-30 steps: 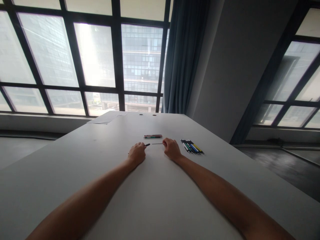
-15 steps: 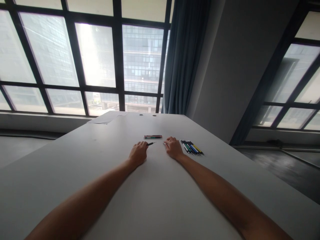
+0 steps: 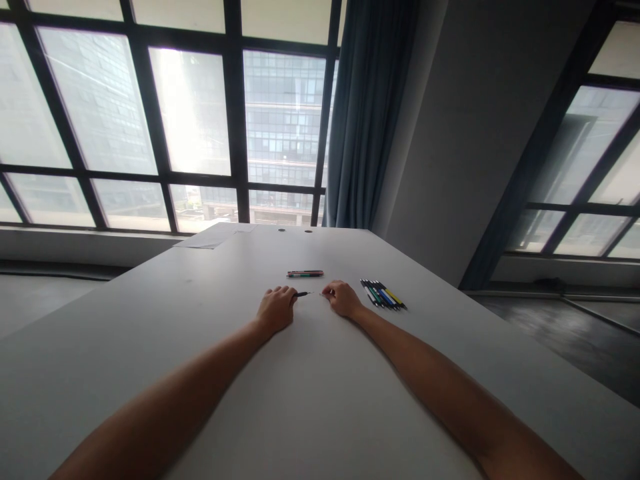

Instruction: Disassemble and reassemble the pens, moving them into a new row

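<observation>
My left hand is closed around a dark pen, whose thin, pale end points right, towards the other hand. Fingertips pinched, my right hand has a tiny pale tip sticking out of it, too small to name. A narrow gap separates that tip from the pen's end. Just beyond the hands lies a small group of pens, red, green and dark, side by side. To the right of my right hand, several pens with black, white, green, blue and yellow parts lie in a slanted row.
The white table stretches away towards the large windows. Sheets of paper lie at its far left edge, and two dark round spots show near the far end. A blue curtain hangs behind it.
My right hand has turned and moved slightly left, its fingertips now pinched towards the pen. The pen in my left hand has tipped a little, its end now lower and nearly level.
</observation>
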